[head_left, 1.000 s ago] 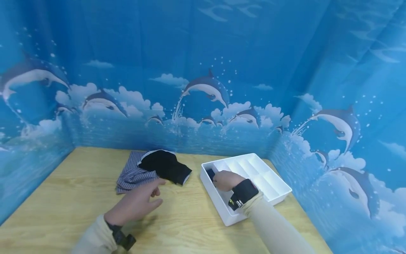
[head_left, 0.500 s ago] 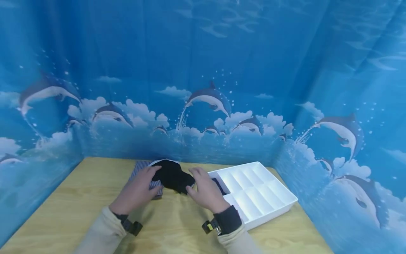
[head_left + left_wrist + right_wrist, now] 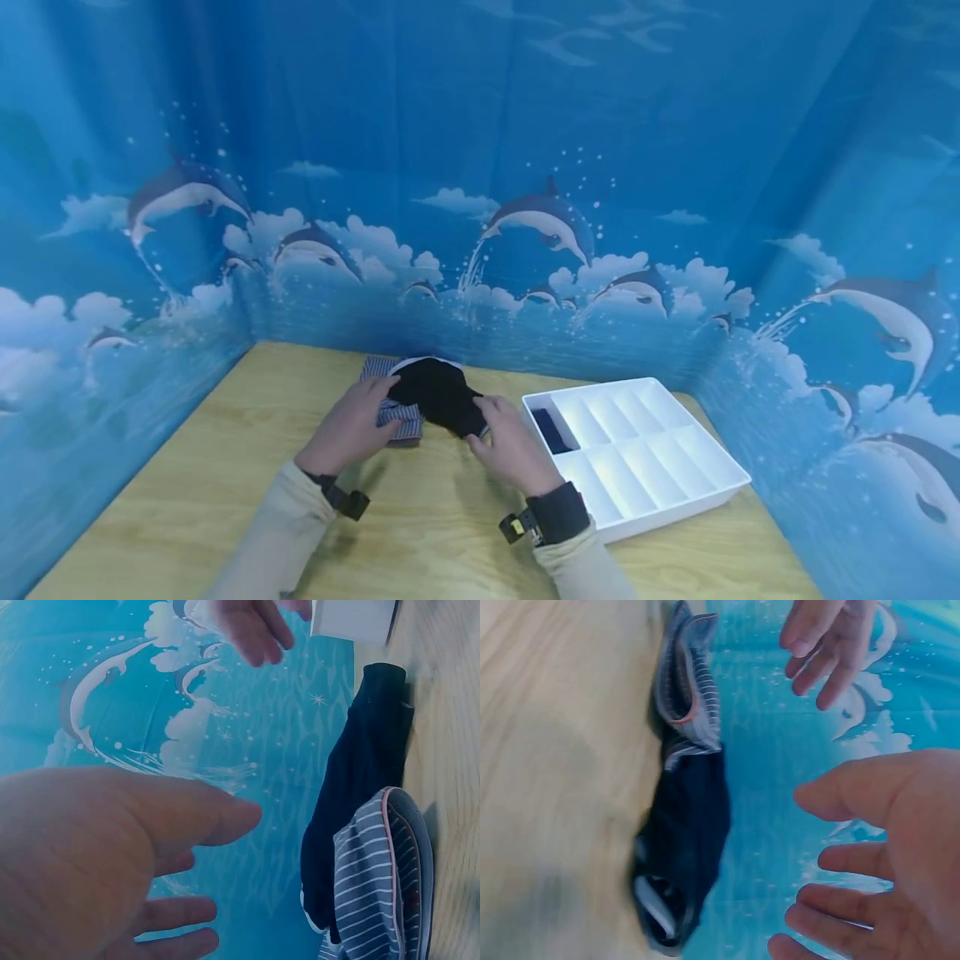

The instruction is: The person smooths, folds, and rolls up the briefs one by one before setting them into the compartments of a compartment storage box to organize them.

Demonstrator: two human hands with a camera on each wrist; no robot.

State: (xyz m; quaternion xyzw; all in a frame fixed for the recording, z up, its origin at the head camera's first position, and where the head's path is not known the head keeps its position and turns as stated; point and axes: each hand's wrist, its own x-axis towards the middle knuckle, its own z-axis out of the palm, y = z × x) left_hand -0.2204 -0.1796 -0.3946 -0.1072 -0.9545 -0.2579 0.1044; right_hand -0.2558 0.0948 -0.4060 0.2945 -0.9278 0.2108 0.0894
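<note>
A black garment [image 3: 435, 396] with a white edge lies rumpled at the back of the table, partly over a grey-and-white striped garment [image 3: 405, 423]. My left hand [image 3: 351, 429] hovers at the left of this pile, fingers spread and relaxed. Over the right end of the black cloth hangs my right hand [image 3: 519, 450], its fingers loosely extended. Both wrist views show a gap between the hands and the cloth. An opening in the black garment [image 3: 686, 832] faces the right wrist camera; the striped garment's folded edge [image 3: 375, 862] shows in the left wrist view.
To the right stands a white compartment box [image 3: 667, 512] with two rows of slots. A dark folded cloth [image 3: 551, 431] sits in its back-left compartment. A blue dolphin-print curtain [image 3: 480, 208] rises behind and beside the wooden table [image 3: 247, 467].
My right hand has left the box, leaving the dark cloth in its slot, and moved left to the black garment. My left hand has moved up to the pile. The head view has shifted.
</note>
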